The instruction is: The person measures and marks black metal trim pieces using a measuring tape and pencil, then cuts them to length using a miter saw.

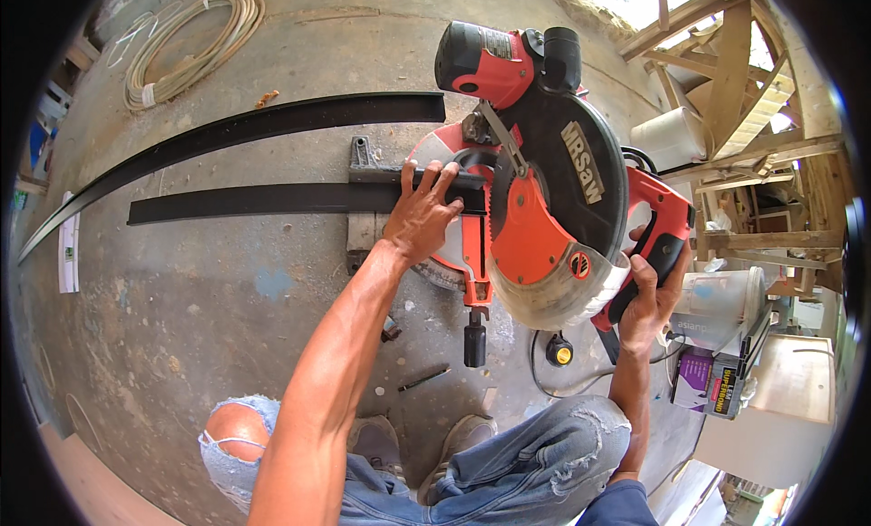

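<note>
A red and black miter saw (567, 131) stands on the floor in front of me. My right hand (649, 304) is wrapped round its red and black handle (660, 245). A dark metal profile (263, 200) lies across the saw base, its right end close to the blade slot. My left hand (422, 209) grips this profile against the fence (381, 174), fingers reaching over the fence's top. The lower blade guard (576, 295) covers the front of the saw head, which hides most of the blade. Beyond the held piece lies a longer dark profile (272, 124).
A coiled cable (240, 27) lies at the far left. A pencil (424, 379) is on the floor near my shoes. At right stand white buckets (721, 299), a purple and black box (706, 383) and wooden framing (735, 73). A power cord (581, 385) runs across the floor.
</note>
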`<state>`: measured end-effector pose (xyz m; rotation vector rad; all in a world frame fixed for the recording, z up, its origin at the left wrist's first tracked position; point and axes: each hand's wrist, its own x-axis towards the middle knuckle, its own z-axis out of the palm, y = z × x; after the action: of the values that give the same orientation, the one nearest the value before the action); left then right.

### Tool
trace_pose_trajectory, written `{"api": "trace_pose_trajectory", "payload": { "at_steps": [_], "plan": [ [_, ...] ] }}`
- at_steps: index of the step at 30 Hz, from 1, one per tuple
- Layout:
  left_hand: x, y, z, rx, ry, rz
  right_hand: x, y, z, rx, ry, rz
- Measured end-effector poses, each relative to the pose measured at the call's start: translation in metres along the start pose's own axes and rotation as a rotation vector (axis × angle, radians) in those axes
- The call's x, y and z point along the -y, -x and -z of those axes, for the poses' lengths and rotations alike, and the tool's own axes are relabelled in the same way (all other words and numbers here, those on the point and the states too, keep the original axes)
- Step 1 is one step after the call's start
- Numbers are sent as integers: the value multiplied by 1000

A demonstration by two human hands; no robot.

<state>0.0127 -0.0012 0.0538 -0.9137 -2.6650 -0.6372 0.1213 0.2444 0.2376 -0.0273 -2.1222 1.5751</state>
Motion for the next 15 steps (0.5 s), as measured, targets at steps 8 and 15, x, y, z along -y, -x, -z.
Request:
{"api": "trace_pose_trajectory", "payload": {
  "at_steps": [8,15],
  "plan": [
    [0,1,-1,-15,-13,-3,-3,2,0,0,6,0],
    [0,0,-1,-24,-3,-8,-1,2,1,1,25,-2]
  ]
}}
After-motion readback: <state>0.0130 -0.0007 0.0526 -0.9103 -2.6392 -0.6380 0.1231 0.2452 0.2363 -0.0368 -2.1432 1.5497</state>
